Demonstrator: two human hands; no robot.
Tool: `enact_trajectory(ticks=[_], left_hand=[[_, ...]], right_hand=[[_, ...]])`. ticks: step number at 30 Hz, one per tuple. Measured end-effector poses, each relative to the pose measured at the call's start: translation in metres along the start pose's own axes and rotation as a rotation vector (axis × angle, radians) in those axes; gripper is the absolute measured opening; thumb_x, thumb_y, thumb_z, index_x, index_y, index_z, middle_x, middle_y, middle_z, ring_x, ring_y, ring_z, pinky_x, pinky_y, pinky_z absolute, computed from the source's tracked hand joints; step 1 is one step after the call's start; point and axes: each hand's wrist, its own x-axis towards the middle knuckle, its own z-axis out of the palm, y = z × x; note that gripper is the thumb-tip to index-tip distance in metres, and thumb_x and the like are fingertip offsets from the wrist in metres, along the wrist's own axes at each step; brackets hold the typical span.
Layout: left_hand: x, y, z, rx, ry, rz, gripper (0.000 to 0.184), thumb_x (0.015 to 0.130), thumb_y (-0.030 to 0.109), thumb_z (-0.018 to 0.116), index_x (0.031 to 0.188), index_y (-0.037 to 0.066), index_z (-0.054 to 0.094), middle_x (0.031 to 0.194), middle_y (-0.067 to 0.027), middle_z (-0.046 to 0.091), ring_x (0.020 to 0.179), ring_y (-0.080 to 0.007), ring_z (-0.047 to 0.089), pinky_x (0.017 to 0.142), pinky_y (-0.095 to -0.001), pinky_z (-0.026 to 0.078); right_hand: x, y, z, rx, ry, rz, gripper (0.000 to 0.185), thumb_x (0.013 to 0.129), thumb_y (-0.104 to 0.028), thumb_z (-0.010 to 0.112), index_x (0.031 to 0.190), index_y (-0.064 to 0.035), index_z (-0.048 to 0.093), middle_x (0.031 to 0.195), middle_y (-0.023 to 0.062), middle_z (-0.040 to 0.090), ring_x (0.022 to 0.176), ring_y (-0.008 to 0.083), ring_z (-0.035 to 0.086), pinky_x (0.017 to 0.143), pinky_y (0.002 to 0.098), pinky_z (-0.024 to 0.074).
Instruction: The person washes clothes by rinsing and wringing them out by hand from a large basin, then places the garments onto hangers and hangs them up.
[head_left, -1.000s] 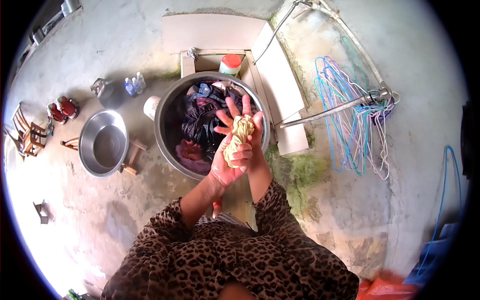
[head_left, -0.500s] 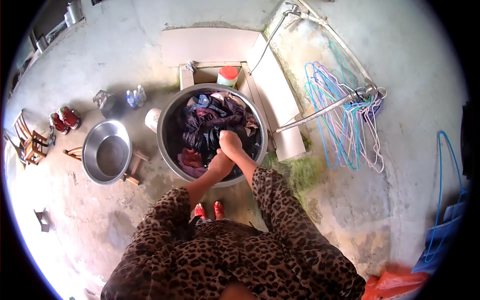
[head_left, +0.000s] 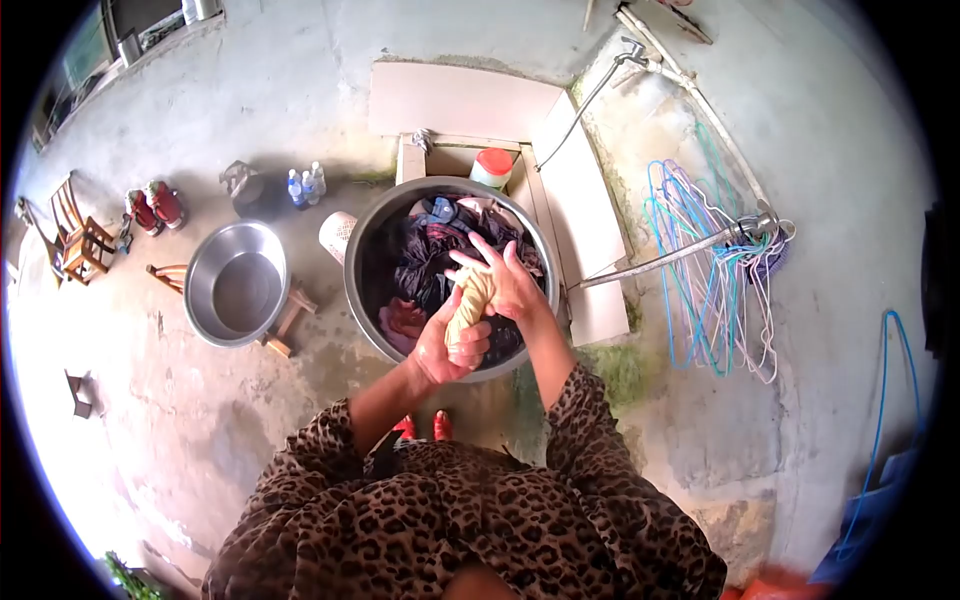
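A twisted yellow cloth [head_left: 468,312] is held between both hands above a large metal basin [head_left: 357,322]. My left hand [head_left: 446,346] has its fingers wrapped round the lower end of the cloth. At the cloth's upper end is my right hand [head_left: 508,283], its fingers spread and the cloth against its palm. Dark wet clothes [head_left: 425,262] lie in the basin below, with a reddish-pink garment [head_left: 400,322] at the lower left and a blue one near the top.
An empty metal basin [head_left: 285,260] rests on a wooden stool at the left. A red-lidded tub [head_left: 491,168] stands behind the large basin. Many hangers [head_left: 710,270] hang from a pipe at the right. Bottles [head_left: 306,186] and small chairs [head_left: 85,245] are farther left.
Half a second ago both hands were closed together over the basin; now the yellow cloth shows between them and my right hand's fingers have spread. The whole view has shifted.
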Motion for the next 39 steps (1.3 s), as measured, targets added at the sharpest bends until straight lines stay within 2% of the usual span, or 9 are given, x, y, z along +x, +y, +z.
enact_trajectory(ticks=[7, 8, 12, 15, 25, 28, 32, 35, 39], left_hand=[[0.022, -0.033, 0.055, -0.220, -0.367, 0.025, 0.064, 0.094, 0.062, 0.038, 0.119, 0.004, 0.050, 0.056, 0.0012, 0.041, 0.036, -0.0081, 0.031, 0.036, -0.0227, 0.026], [0.021, -0.033, 0.064, -0.213, -0.395, 0.036, 0.064, 0.094, 0.062, 0.037, 0.118, 0.005, 0.050, 0.056, 0.0015, 0.041, 0.037, -0.0079, 0.032, 0.036, -0.0227, 0.027], [0.007, -0.023, 0.095, 0.101, -0.032, 0.094, 0.039, 0.097, 0.048, 0.045, 0.104, 0.009, 0.051, 0.057, 0.0037, 0.039, 0.038, -0.0058, 0.028, 0.035, -0.0202, 0.025], [-0.001, -0.004, 0.090, 0.458, 0.227, -0.018, 0.021, 0.095, 0.025, 0.052, 0.080, 0.012, 0.046, 0.055, 0.0056, 0.035, 0.039, -0.0045, 0.026, 0.034, -0.0192, 0.020], [0.018, 0.003, 0.005, 1.237, 0.991, -0.041, 0.021, 0.091, 0.026, 0.056, 0.074, 0.013, 0.055, 0.056, -0.0015, 0.048, 0.036, -0.0127, 0.039, 0.033, -0.0280, 0.022], [0.021, 0.008, -0.055, 1.621, 0.986, -0.018, 0.015, 0.091, 0.024, 0.055, 0.089, 0.010, 0.059, 0.070, -0.0092, 0.058, 0.052, -0.0204, 0.054, 0.043, -0.0327, 0.034], [0.022, -0.005, -0.108, 2.231, 1.222, 0.096, 0.034, 0.093, 0.026, 0.049, 0.117, 0.003, 0.052, 0.095, -0.0226, 0.065, 0.090, -0.0380, 0.066, 0.075, -0.0495, 0.053], [0.018, -0.003, -0.118, 2.157, 1.128, -0.090, 0.050, 0.094, 0.041, 0.046, 0.118, -0.003, 0.044, 0.105, -0.0255, 0.065, 0.098, -0.0414, 0.064, 0.081, -0.0472, 0.053], [0.022, 0.000, -0.113, 1.397, 1.143, -0.007, 0.040, 0.091, 0.042, 0.048, 0.100, 0.004, 0.051, 0.066, -0.0130, 0.062, 0.049, -0.0282, 0.061, 0.039, -0.0377, 0.045]], right_hand=[[0.046, -0.015, 0.083, 0.527, -0.822, -0.641, 0.082, 0.087, -0.070, 0.041, 0.152, -0.0259, 0.017, 0.159, 0.0121, 0.010, 0.142, 0.0428, 0.018, 0.105, 0.0712, 0.0218], [0.040, -0.018, 0.094, 0.521, -0.832, -0.666, 0.065, 0.095, -0.053, 0.044, 0.151, -0.0244, 0.024, 0.143, 0.0097, 0.043, 0.130, 0.0312, 0.042, 0.107, 0.0607, 0.0288], [0.022, -0.030, 0.099, 0.562, -0.418, -0.453, 0.043, 0.096, -0.014, 0.053, 0.138, -0.0142, 0.044, 0.066, -0.0081, 0.044, 0.067, 0.0063, 0.049, 0.078, 0.0341, 0.0449], [0.016, -0.053, 0.101, 0.217, 0.089, -0.117, 0.012, 0.097, -0.017, 0.053, 0.105, -0.0090, 0.058, 0.050, -0.0064, 0.034, 0.045, 0.0079, 0.039, 0.055, 0.0289, 0.0413], [0.048, 0.023, 0.045, -0.637, 0.667, 0.028, 0.018, 0.094, -0.016, 0.053, 0.081, -0.0042, 0.050, 0.049, 0.0043, 0.043, 0.035, 0.0165, 0.044, 0.033, 0.0341, 0.0362], [0.058, 0.069, -0.001, -1.313, 0.844, -0.030, 0.025, 0.094, -0.023, 0.051, 0.091, 0.0021, 0.053, 0.081, 0.0264, 0.064, 0.079, 0.0431, 0.063, 0.067, 0.0484, 0.0500], [0.042, 0.092, -0.004, -1.490, 1.020, 0.067, 0.024, 0.095, -0.024, 0.047, 0.099, -0.0004, 0.047, 0.089, 0.0264, 0.065, 0.087, 0.0444, 0.063, 0.073, 0.0519, 0.0500], [0.038, 0.104, -0.016, -1.454, 1.126, 0.156, 0.024, 0.097, -0.024, 0.043, 0.097, -0.0001, 0.047, 0.089, 0.0258, 0.066, 0.087, 0.0427, 0.064, 0.073, 0.0513, 0.0504], [0.065, 0.121, -0.072, -1.394, 1.140, 0.302, 0.069, 0.085, -0.062, 0.055, 0.103, 0.0042, 0.053, 0.083, 0.0240, 0.066, 0.077, 0.0376, 0.067, 0.067, 0.0464, 0.0519]])
